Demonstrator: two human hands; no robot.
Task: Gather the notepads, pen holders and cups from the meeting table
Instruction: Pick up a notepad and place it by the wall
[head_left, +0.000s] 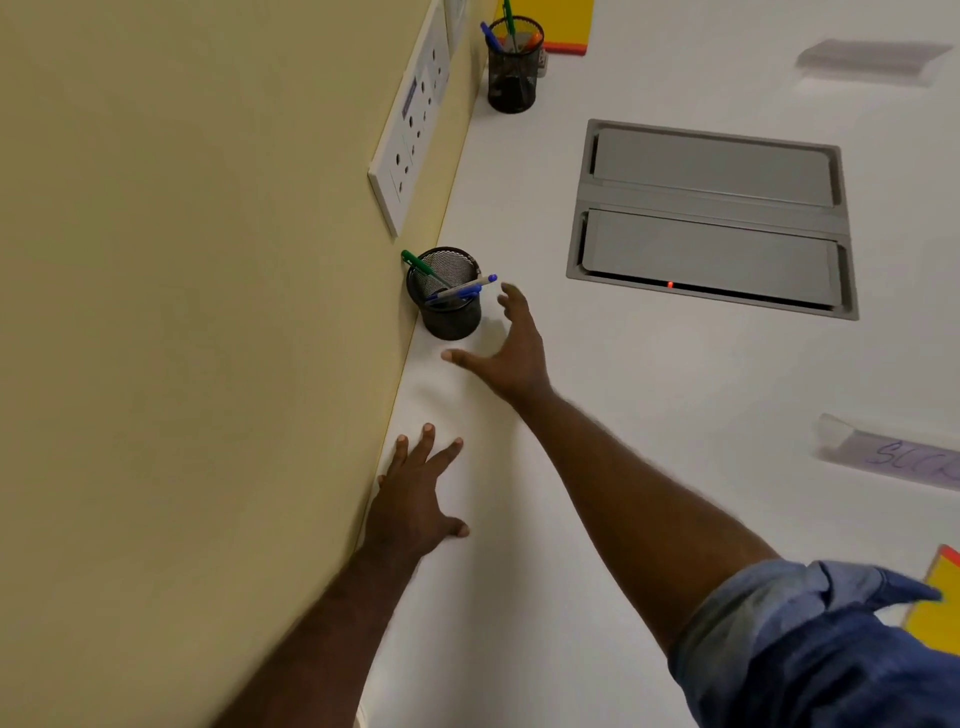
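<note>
A black mesh pen holder (451, 306) with green and blue pens stands on the white table (649, 395) against the yellow wall. My right hand (511, 353) hovers just right of it, fingers spread, holding nothing and not touching it. My left hand (415, 499) lies flat on the table by the wall, nearer to me. A second black mesh pen holder (513, 67) stands farther along the wall. A yellow notepad (558, 23) lies behind it. Another yellow notepad (937, 608) shows at the right edge, partly hidden by my blue sleeve.
A grey metal cable hatch (711, 218) with two flaps is set into the table to the right. A white socket panel (410, 135) is on the wall. Two clear name-card stands (893, 460) (872, 60) lie on the right side.
</note>
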